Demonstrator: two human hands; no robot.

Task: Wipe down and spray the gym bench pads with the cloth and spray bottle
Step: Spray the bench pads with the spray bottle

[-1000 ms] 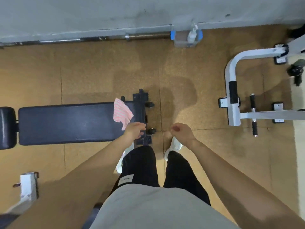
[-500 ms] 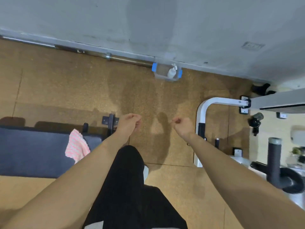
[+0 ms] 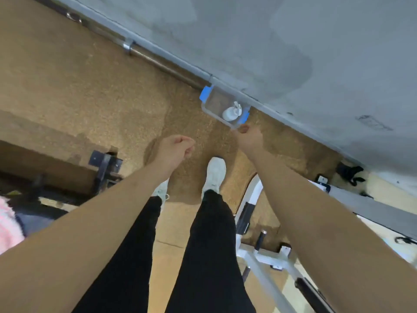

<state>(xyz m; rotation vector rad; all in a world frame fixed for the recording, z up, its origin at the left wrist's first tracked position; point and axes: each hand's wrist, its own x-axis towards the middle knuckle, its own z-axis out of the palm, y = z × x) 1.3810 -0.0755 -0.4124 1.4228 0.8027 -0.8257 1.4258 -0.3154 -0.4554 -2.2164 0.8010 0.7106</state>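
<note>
Right hand (image 3: 248, 137) at the bin (image 3: 208, 104), spray bottle (image 3: 230, 113) inside, by the wall (image 3: 282, 41).
Left hand (image 3: 177, 148) loosely curled, empty; right's fingers unreadable. Cloth (image 3: 8, 227) far left on the surface (image 3: 39, 219). Clip that rim and the bottle may topple.

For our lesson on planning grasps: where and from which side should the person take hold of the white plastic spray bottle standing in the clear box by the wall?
Probably the neck under the head of the white plastic spray bottle, from above: it stands upright in the open-topped clear plastic box with blue clips, whose walls block its sides. The right hand is nearest.
</note>
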